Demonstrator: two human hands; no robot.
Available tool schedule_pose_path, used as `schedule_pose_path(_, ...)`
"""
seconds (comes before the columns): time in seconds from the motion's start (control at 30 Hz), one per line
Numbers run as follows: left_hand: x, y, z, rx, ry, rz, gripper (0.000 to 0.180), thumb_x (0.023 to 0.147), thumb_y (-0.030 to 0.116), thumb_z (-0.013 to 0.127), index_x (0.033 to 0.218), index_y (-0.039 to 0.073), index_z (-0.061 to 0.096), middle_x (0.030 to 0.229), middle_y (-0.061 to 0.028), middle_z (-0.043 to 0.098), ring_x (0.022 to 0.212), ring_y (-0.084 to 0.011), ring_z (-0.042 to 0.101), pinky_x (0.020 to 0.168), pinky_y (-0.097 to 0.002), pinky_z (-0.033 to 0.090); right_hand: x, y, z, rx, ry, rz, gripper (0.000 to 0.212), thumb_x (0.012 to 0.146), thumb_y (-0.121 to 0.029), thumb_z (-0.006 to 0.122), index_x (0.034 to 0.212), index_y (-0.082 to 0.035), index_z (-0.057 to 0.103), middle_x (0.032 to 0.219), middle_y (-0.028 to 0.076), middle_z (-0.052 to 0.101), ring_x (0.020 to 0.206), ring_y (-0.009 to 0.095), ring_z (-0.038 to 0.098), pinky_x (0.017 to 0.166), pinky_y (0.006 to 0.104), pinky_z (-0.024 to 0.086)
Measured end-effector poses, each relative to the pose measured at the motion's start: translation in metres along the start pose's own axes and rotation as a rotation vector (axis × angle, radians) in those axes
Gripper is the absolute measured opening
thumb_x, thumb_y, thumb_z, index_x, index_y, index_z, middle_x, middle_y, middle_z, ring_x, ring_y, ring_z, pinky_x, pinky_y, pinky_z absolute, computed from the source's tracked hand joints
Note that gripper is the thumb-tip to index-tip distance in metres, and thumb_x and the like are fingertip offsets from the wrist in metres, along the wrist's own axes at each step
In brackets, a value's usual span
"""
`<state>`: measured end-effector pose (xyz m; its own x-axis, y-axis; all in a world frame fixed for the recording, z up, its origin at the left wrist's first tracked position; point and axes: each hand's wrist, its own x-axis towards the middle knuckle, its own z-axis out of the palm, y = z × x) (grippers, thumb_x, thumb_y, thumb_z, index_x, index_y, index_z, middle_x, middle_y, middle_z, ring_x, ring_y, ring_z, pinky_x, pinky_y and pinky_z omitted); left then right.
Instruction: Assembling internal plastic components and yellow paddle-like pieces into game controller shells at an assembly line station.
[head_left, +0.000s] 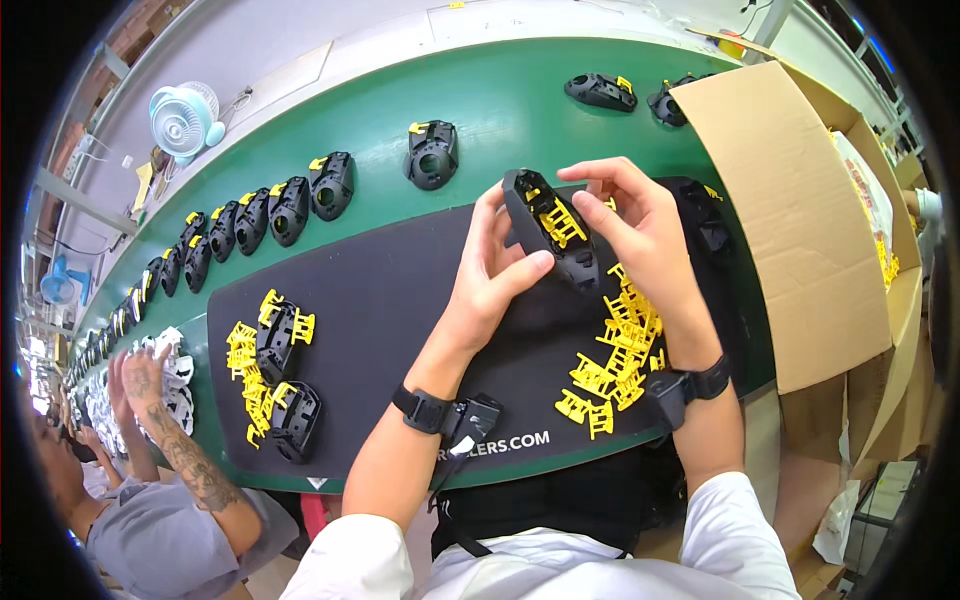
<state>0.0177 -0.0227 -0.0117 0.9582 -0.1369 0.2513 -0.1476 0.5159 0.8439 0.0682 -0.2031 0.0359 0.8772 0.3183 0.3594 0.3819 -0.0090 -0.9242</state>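
The left hand [482, 278] is closed round a black plastic shell [528, 222], thumb on its near side and fingers behind, tilting it above the black mat [400, 300]; the right hand [645, 225] is loosely curled at the shell's other side, thumb and forefinger parted, though whether they grip it I cannot tell; a yellow clip [564, 226] lies inside the shell's hollow, so the step in hand seems to be seating it; whether it is fixed cannot be made out; the next move probably calls for a firm left hold and a careful press by the right fingers; below the right hand lies a heap of yellow clips [628, 335], with the right wrist's strapped module [668, 398] close beside it, a likely snag; leftward, bare mat gives open room as far as two clip-fitted shells [275, 345] and their own yellow pile [245, 365]; beyond the mat's far edge, a row of finished-looking shells [289, 210] lines the green surface [510, 90], with a wide gap ahead of the hands; on the right, a cardboard box [790, 220] limits the elbow's swing.
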Motion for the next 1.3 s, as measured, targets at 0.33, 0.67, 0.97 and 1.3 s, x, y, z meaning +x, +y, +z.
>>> schedule_pose_path(0.33, -0.003, 0.011, 0.002, -0.19, -0.056, -0.194, 0.081, 0.091, 0.033, 0.06, 0.159, 0.006, 0.025, 0.141, -0.0197, 0.052, 0.122, -0.0347, 0.063, 0.094, -0.0529, 0.06, -0.002, 0.005, -0.003, 0.254, -0.318, 0.374, 0.014, 0.093, -0.008, 0.075, 0.102, -0.007, 0.064, 0.074, -0.011, 0.036, 0.065, -0.001, 0.033, 0.056, 0.0185, 0.026)
schedule_pose_path(0.67, -0.001, 0.011, -0.013, -0.719, 0.022, -0.344, 0.062, 0.099, 0.049, 0.048, 0.139, 0.003, 0.058, 0.131, -0.0106, 0.065, 0.117, -0.0249, 0.063, 0.09, -0.0418, 0.057, -0.003, -0.012, 0.004, -0.457, -0.261, -0.43, 0.038, 0.066, -0.022, 0.091, 0.096, -0.008, 0.072, 0.106, 0.005, 0.071, 0.102, 0.026, 0.061, 0.09, 0.0378, 0.053)
schedule_pose_path(0.97, 0.0, 0.018, -0.013, -0.708, 0.005, -0.553, 0.049, 0.104, 0.051, 0.043, 0.116, 0.008, 0.065, 0.094, -0.0041, 0.065, 0.072, -0.0178, 0.059, 0.052, -0.0286, 0.043, -0.009, -0.018, 0.014, -0.46, -0.371, -0.293, 0.025, 0.079, -0.02, 0.084, 0.09, -0.004, 0.069, 0.09, 0.006, 0.069, 0.097, 0.027, 0.059, 0.082, 0.036, 0.053)
schedule_pose_path(1.3, 0.087, 0.042, -0.051, 1.694, 0.17, -0.076, 0.083, 0.093, 0.044, 0.065, 0.155, -0.001, 0.034, 0.133, -0.0314, 0.05, 0.102, -0.0415, 0.069, 0.09, -0.0469, 0.056, -0.008, -0.031, -0.071, -0.86, -0.079, 0.07, 0.028, 0.088, -0.02, 0.079, 0.102, 0.002, 0.07, 0.1, 0.018, 0.07, 0.098, 0.034, 0.068, 0.088, 0.0413, 0.054)
